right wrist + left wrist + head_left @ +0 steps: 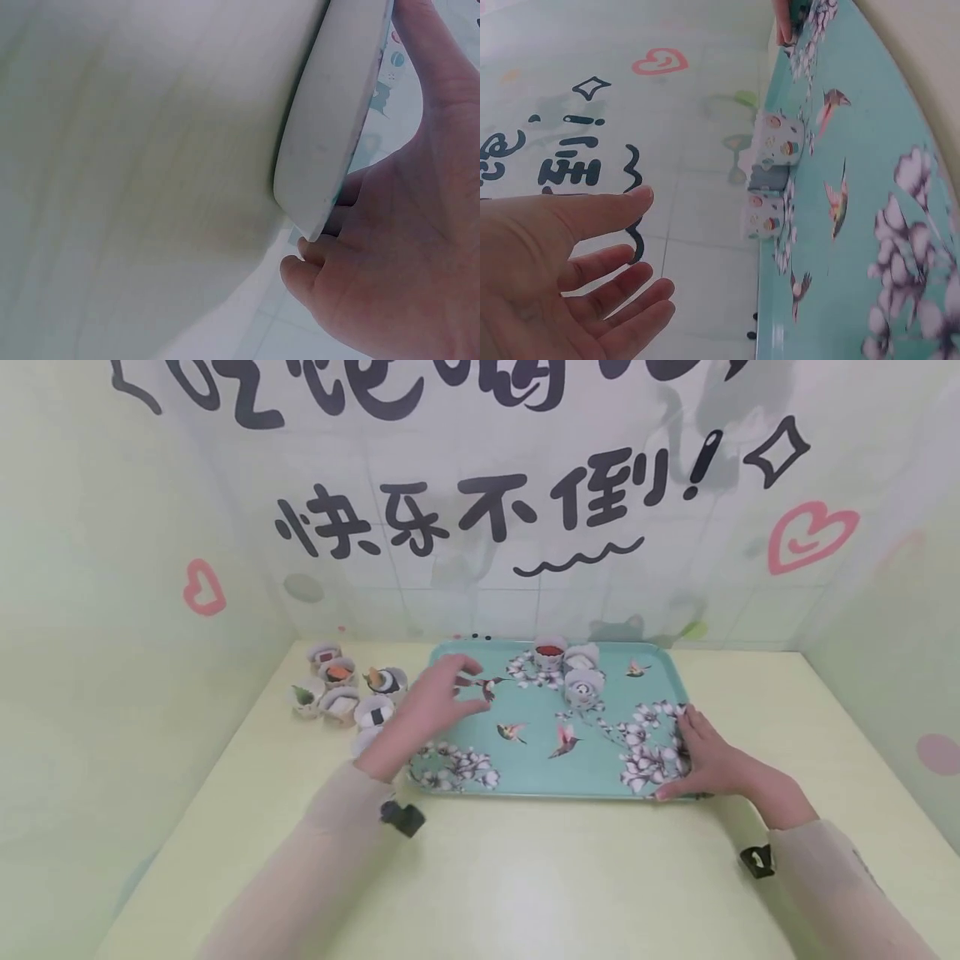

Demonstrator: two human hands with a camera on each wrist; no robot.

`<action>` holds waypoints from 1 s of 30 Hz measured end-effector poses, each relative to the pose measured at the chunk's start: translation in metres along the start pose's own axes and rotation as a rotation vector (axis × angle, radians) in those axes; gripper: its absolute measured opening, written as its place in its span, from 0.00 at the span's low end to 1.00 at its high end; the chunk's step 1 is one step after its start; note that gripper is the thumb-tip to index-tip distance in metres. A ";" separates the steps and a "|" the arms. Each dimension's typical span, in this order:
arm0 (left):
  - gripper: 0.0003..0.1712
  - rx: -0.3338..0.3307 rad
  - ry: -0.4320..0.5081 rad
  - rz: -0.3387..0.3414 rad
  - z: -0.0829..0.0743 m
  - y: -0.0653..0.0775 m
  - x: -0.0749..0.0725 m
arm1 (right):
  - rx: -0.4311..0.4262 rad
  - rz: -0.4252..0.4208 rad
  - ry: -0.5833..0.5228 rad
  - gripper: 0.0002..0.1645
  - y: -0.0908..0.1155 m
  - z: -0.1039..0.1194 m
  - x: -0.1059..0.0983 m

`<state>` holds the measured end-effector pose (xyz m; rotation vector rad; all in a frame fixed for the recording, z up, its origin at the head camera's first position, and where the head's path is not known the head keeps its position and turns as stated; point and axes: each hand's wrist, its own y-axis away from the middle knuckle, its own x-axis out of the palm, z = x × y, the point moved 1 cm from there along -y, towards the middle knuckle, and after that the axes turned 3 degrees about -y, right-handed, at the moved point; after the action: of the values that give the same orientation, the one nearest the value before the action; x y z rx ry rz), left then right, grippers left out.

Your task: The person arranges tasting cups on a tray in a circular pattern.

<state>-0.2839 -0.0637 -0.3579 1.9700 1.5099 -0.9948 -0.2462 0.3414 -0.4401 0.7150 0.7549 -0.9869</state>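
A turquoise tray printed with birds and blossoms lies on the table. Over its left part is my left hand, thumb and fingers spread apart with nothing between them; its palm also shows in the left wrist view. My right hand rests at the tray's front right corner, thumb by the front edge and fingers along the right rim. Toward the back of the tray stand a cup with red content, a pale cup and a printed white cup.
Left of the tray, several small cups stand close together, among them one with an orange sushi-like piece, one with something green and one with a black-banded white piece. Behind the table rises a wall with lettering.
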 end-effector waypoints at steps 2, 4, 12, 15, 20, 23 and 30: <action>0.31 -0.014 -0.010 -0.014 0.013 0.014 -0.011 | 0.002 0.003 0.000 0.84 -0.001 -0.001 0.002; 0.31 -0.020 -0.015 -0.028 0.027 0.027 -0.021 | 0.007 0.011 0.002 0.85 -0.002 -0.003 0.004; 0.30 -0.082 -0.054 -0.064 0.071 0.055 -0.049 | 0.007 0.009 0.013 0.85 -0.004 -0.010 0.001; 0.29 -0.091 -0.043 -0.074 0.082 0.062 -0.053 | 0.011 0.011 0.021 0.86 -0.005 -0.012 -0.001; 0.31 -0.077 -0.011 -0.088 0.100 0.073 -0.051 | 0.018 0.012 0.021 0.86 -0.005 -0.010 -0.001; 0.33 -0.104 -0.019 -0.092 0.108 0.078 -0.049 | 0.015 0.012 0.025 0.86 -0.006 -0.010 -0.001; 0.37 -0.175 0.031 -0.080 0.124 0.086 -0.044 | 0.017 0.017 0.020 0.87 -0.008 -0.010 0.000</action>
<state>-0.2404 -0.2062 -0.4073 1.8229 1.6453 -0.8365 -0.2558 0.3463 -0.4472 0.7456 0.7575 -0.9724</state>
